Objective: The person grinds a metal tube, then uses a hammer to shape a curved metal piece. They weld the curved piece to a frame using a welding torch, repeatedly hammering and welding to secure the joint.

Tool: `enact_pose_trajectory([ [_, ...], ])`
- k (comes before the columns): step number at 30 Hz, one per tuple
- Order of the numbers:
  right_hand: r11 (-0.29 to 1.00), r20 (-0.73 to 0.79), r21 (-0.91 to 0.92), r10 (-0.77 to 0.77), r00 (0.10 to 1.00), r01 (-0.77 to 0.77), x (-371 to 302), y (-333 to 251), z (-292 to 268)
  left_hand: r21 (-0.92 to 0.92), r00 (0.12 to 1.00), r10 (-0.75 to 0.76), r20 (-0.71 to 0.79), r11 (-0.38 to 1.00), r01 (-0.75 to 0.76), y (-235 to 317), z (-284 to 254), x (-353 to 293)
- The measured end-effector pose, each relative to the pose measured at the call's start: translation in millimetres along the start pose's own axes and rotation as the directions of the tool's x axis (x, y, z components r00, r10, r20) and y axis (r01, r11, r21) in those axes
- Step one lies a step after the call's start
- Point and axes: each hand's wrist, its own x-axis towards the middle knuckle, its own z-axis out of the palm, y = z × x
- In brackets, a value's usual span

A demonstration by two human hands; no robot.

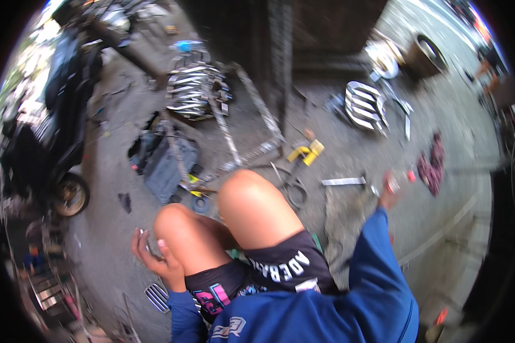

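Left hand [154, 258] cupped loosely, right hand [388, 193] blurred.

A seated person's left hand [154, 257] curls loosely beside a bare knee [177, 226]; the right hand [388, 191] reaches out, fingers near a flat metal strip [342, 182].

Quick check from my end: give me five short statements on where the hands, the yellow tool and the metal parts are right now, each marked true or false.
1. The right hand is stretched out over the concrete floor. True.
2. The left hand rests on the yellow tool. False: it is beside the left knee, far from that tool.
3. A dark red rag lies beyond the right hand. True.
4. The stack of chrome strips sits on the person's lap. False: it lies on the floor ahead.
5. The sleeves are blue. True.
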Motion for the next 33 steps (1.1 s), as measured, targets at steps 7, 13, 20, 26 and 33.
enact_pose_trajectory([
  [7,0.811,-0.003,0.479,0.383,0.924,-0.335,-17.6,4.4,-17.8,-0.200,0.998,-0.041,0.054,0.979,0.051,11.6,6.7,22.3],
  [13,0.964,0.215,0.232,0.083,0.973,-0.133,-3.5,14.3,-11.6,-0.130,0.996,0.013,0.090,0.992,-0.001,25.6,3.5,21.1],
  [20,0.922,0.093,0.088,0.370,0.924,-0.378,-46.5,52.5,1.6,-0.062,0.973,-0.057,0.225,0.995,0.073,22.2,-12.0,-1.3],
  [26,0.882,0.171,-0.110,0.471,0.865,-0.458,-150.4,-27.2,11.0,0.126,0.988,-0.071,0.134,0.991,0.054,2.1,-5.4,-0.4],
  [33,0.868,0.448,0.270,-0.497,0.743,0.417,-132.0,-228.9,119.4,0.180,0.972,-0.178,0.152,0.972,0.150,-5.3,3.5,6.5],
])
